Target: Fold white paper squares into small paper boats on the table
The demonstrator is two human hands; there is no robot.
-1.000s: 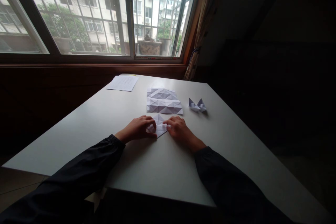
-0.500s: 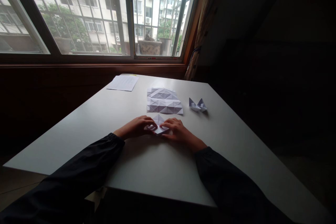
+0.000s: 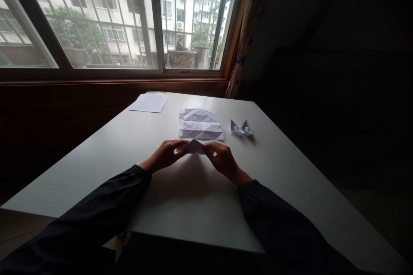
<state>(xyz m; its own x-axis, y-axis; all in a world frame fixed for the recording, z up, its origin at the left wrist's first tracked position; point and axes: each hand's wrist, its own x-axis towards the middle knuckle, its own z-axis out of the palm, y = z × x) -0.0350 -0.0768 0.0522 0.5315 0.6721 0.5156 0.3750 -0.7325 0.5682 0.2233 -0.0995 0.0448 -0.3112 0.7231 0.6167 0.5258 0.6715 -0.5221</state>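
Between my left hand (image 3: 167, 155) and my right hand (image 3: 222, 160), a small folded piece of white paper (image 3: 195, 147) is held up off the table. Both hands pinch it by its sides, and their fingers hide its ends. Directly beyond it lie creased white origami sheets (image 3: 200, 123) with a pattern of triangular folds. They are not touched by either hand. To their right stands a small folded paper model (image 3: 241, 128), possibly a boat.
All of this is on a white table (image 3: 190, 197), whose far edge meets a dark wooden wall below a barred window (image 3: 112, 21). A printed sheet (image 3: 149, 103) lies at the far left of the tabletop. A curtain (image 3: 247, 38) hangs to the right.
The folded paper has risen from the table, held between both hands. My hands have drawn slightly apart, and the paper now looks narrower and more closed.
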